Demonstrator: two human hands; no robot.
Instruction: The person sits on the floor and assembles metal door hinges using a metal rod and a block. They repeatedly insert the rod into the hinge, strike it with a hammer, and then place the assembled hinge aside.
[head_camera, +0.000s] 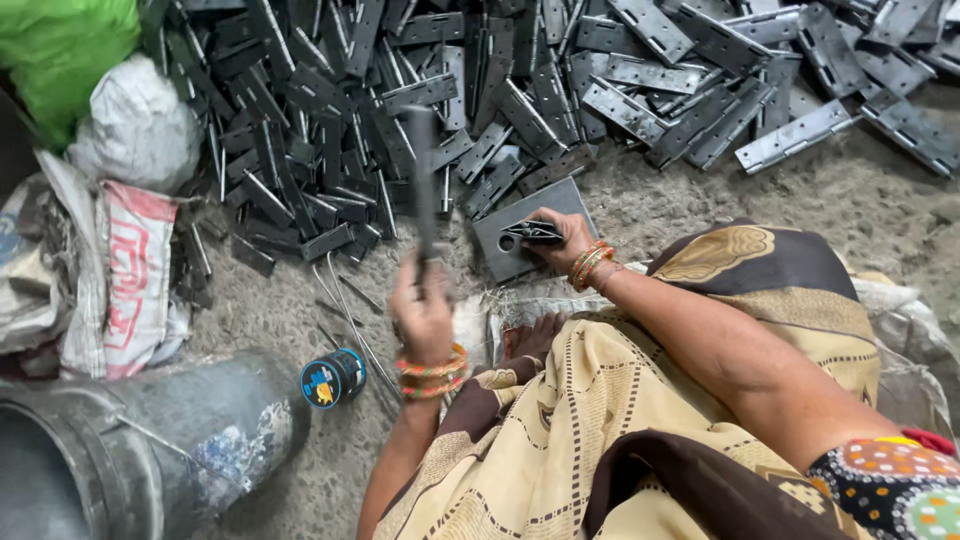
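My left hand (422, 315) grips the handle of a hammer (424, 180) raised upright and blurred by motion. My right hand (562, 238) holds a small dark metal hinge (530, 232) down on a square grey steel block (500, 250) that lies on the ground in front of my feet. Both wrists wear orange bangles. The hammer's head hangs above the hinge pile, left of the block.
A large heap of grey metal hinges (520, 90) covers the ground ahead. Thin metal pins (345, 300) lie left of the block. A small round tin (333, 377), a grey metal bucket (150, 440), sacks (120, 270) and a green bag (60, 50) sit at left.
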